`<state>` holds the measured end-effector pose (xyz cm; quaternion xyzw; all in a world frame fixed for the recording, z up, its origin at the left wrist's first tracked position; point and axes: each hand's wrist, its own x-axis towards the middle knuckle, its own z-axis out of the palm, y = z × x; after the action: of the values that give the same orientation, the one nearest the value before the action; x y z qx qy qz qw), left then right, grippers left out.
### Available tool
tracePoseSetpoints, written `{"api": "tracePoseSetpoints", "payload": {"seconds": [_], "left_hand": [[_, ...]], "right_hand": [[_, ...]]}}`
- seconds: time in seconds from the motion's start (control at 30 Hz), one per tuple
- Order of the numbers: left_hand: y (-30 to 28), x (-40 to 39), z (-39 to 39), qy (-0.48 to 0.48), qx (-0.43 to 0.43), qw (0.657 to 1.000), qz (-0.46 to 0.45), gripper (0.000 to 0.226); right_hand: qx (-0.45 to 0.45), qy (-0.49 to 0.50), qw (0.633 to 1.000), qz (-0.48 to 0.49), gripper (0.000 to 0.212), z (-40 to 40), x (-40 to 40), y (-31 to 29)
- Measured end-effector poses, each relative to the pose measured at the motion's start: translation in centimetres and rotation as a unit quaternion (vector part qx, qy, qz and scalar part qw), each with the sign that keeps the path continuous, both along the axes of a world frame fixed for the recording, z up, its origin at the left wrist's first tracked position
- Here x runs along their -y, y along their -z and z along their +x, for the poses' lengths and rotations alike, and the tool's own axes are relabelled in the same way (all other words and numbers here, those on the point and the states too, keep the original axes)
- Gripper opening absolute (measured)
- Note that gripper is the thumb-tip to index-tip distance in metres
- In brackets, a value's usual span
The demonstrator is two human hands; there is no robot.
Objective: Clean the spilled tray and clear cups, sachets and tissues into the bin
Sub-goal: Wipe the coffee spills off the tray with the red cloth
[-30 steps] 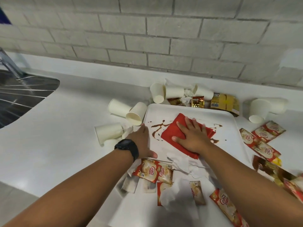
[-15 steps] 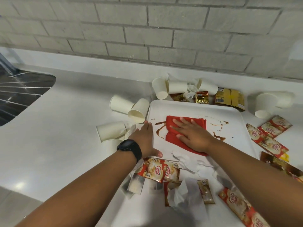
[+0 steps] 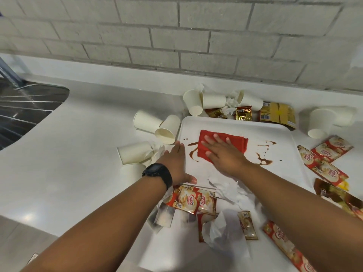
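Note:
A white tray point(image 3: 282, 134) lies on the counter with brown spilled streaks point(image 3: 264, 159) on it. My right hand point(image 3: 222, 154) presses flat on a folded red cloth point(image 3: 239, 143) at the tray's left middle. My left hand point(image 3: 176, 163), a black watch on its wrist, rests flat on the tray's left rim. White paper cups point(image 3: 167, 130) lie tipped over left of the tray and behind it point(image 3: 193, 103). Red creamer sachets point(image 3: 188, 201) and crumpled tissues point(image 3: 229, 190) lie at the tray's near edge. No bin is in view.
Two more cups point(image 3: 320, 122) lie at the right, with red sachets point(image 3: 322, 163) beside them. Gold sachets point(image 3: 277, 111) sit against the back wall. A steel sink drainer point(image 3: 25, 108) is at the far left. Bare white counter point(image 3: 78, 144) spreads between sink and tray.
My right hand has slid the red cloth leftward and toward the tray's back over the spill. My left hand has stayed on the tray's left rim.

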<state>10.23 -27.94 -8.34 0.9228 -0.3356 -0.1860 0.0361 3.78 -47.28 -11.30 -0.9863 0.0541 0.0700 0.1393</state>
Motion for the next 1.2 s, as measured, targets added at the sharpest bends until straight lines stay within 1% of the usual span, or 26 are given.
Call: {"api": "tracePoseSetpoints", "payload": {"seconds": [0.07,0.1,0.2,0.27,0.37,0.4,0.53,0.63,0.7,0.8,0.93,1.0,1.03,1.1,1.2], "left_hand": [[-0.1,-0.1,-0.1,0.001,0.007,1.000,-0.002,0.124],[-0.2,-0.1,-0.1,0.006,0.020,1.000,0.000,0.122],[-0.2,-0.1,-0.1,0.027,0.056,0.998,0.023,0.117],[-0.2,-0.2,-0.3,0.023,0.068,0.997,0.039,0.114],[-0.4,-0.3,-0.5,-0.015,0.045,0.998,0.040,0.112],[-0.5,-0.3,-0.5,-0.019,0.041,0.998,0.042,0.111],[-0.8,0.0,-0.5,-0.015,0.052,0.997,0.056,0.109],[-0.6,0.0,-0.4,-0.013,0.052,0.997,0.062,0.112],[-0.5,-0.1,-0.2,-0.005,0.051,0.996,0.066,0.116],[-0.7,-0.5,-0.1,0.000,0.010,0.999,0.051,0.126],[-0.9,-0.7,-0.2,-0.001,0.002,0.998,0.055,0.135],[-0.9,-0.7,-0.2,-0.002,0.004,0.998,0.058,0.136],[-0.9,-0.8,-0.3,-0.001,0.005,0.998,0.058,0.136],[-1.0,-0.8,-0.3,0.003,0.004,0.998,0.057,0.135],[-1.0,-0.7,-0.3,0.000,0.000,0.998,0.064,0.136]], "right_hand": [[-0.008,-0.048,0.999,0.018,0.048,-1.5,1.3,-0.1],[-0.013,-0.055,0.998,0.018,0.048,-1.9,1.9,-0.2],[-0.035,-0.039,0.999,0.015,0.051,-2.0,2.6,-0.4],[-0.040,-0.017,0.999,0.022,0.058,-1.8,1.9,-0.4],[-0.035,0.006,0.999,0.004,0.070,-1.9,1.1,0.0],[-0.034,0.013,0.999,-0.004,0.070,-1.8,0.9,0.1],[-0.022,0.060,0.998,-0.003,0.054,-0.5,0.3,0.3],[-0.014,0.085,0.996,-0.004,0.051,1.1,0.0,0.3],[-0.021,0.084,0.996,-0.010,0.050,2.3,-0.2,0.1],[-0.034,0.037,0.999,-0.010,0.048,3.2,-1.0,-0.1],[-0.025,-0.052,0.997,0.053,0.045,1.3,-1.6,-0.4],[-0.020,-0.087,0.995,0.037,0.044,0.2,-1.0,-0.3],[-0.015,-0.088,0.996,0.026,0.044,0.0,-0.5,-0.3],[0.000,-0.052,0.999,0.013,0.044,0.6,0.5,-0.1],[-0.001,0.036,0.999,-0.009,0.046,2.9,0.4,0.1]]}}
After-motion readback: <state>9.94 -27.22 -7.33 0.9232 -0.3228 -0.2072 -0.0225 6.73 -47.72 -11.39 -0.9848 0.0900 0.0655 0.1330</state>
